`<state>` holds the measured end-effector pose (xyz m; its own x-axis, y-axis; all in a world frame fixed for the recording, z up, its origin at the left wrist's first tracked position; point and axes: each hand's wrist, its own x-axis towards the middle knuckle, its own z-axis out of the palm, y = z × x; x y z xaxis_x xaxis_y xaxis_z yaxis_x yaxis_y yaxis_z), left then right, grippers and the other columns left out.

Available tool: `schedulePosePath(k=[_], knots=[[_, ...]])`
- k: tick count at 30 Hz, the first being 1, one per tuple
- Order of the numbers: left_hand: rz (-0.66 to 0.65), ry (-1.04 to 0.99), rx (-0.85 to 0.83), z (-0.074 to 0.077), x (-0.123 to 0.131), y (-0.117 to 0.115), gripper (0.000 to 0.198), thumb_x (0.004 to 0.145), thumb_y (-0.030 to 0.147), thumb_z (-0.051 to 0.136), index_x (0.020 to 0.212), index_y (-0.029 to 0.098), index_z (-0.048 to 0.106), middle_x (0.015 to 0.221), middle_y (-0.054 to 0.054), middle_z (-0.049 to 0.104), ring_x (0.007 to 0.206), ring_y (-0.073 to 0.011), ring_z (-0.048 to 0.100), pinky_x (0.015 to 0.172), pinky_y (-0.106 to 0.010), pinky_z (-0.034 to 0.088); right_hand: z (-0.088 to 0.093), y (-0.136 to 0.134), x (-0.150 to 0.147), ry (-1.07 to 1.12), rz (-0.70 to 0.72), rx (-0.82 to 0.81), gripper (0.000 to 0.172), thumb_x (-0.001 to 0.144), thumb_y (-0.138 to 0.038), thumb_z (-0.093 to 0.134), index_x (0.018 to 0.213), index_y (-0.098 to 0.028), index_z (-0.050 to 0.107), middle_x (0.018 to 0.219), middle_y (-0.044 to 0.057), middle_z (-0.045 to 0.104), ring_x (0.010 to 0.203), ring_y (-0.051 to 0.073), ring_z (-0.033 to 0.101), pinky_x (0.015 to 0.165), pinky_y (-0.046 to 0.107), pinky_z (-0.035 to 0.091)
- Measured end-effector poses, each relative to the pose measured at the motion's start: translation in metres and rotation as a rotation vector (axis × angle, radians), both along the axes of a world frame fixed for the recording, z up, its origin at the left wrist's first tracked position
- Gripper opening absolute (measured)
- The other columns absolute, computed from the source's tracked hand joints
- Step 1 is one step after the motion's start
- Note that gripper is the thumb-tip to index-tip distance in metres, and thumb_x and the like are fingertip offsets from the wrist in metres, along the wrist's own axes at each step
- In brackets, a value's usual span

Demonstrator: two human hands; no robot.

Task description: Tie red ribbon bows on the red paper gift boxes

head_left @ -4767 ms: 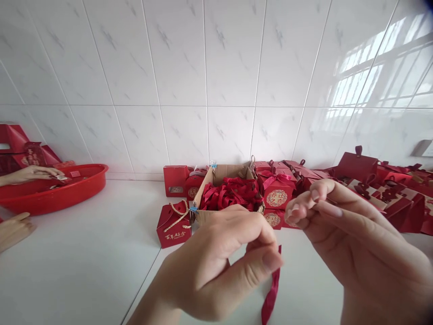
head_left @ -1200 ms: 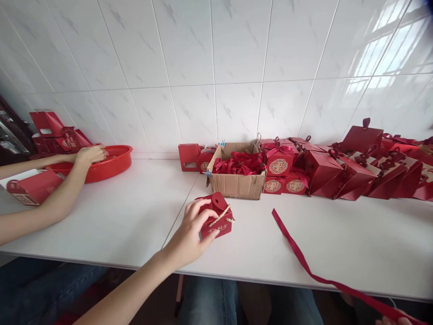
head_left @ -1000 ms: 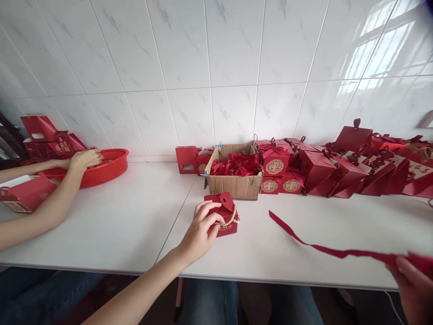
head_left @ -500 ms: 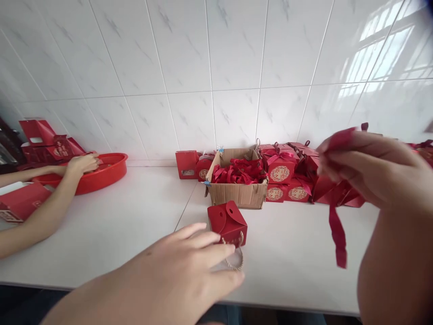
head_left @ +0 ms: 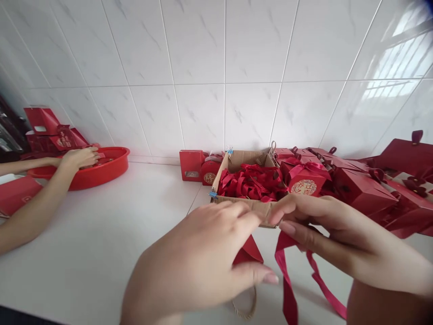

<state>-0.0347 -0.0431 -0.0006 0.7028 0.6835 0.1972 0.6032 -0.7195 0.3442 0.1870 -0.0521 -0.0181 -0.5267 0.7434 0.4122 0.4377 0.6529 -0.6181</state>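
My right hand (head_left: 341, 239) pinches a dark red ribbon (head_left: 287, 284) between thumb and fingers. Two lengths of it hang down toward the white tabletop. Just left of it, my left hand (head_left: 199, 257) reaches over a small red gift box (head_left: 250, 253), its thumb apart from the fingers and nothing visible in its grip. Most of that box is hidden behind the left hand; a pale twisted cord handle (head_left: 248, 311) curves out below. I cannot tell whether the left hand touches the box.
Beyond my hands stands a cardboard box (head_left: 243, 205) of red ribbons (head_left: 253, 180), clips on its rim. Red gift boxes (head_left: 302, 180) line the wall at right; a few more (head_left: 191, 164) sit left of it. Far left, another person's hands (head_left: 79, 158) are in a red basin (head_left: 108, 169).
My right hand has come down and left with the ribbon, close to my left hand. The left hand has shifted right and now covers more of the gift box. The view has turned slightly.
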Motion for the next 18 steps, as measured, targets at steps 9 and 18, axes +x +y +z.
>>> schedulePosePath(k=[9,18], knots=[[-0.122,-0.361,-0.347,0.011,0.013,0.033,0.023,0.087,0.038,0.058,0.083,0.018,0.067,0.079,-0.001,0.067,0.075,-0.0146,0.061,0.066,-0.024,0.048,0.001,0.008,0.008,0.196,-0.157,0.056,0.009,0.092,-0.029,0.054,0.098,-0.024,0.058,0.081,0.001,0.062,0.066,0.013,0.058,0.051,0.022,0.046],[0.140,-0.414,-0.057,0.020,-0.009,0.024,0.032,0.090,0.038,0.051,0.066,0.019,0.060,0.060,0.002,0.054,0.057,-0.0108,0.048,0.052,-0.021,0.039,0.004,0.012,0.029,-0.146,-0.287,-0.012,0.019,0.094,-0.033,0.046,0.086,-0.023,0.060,0.073,0.001,0.061,0.065,0.014,0.055,0.056,0.025,0.043]])
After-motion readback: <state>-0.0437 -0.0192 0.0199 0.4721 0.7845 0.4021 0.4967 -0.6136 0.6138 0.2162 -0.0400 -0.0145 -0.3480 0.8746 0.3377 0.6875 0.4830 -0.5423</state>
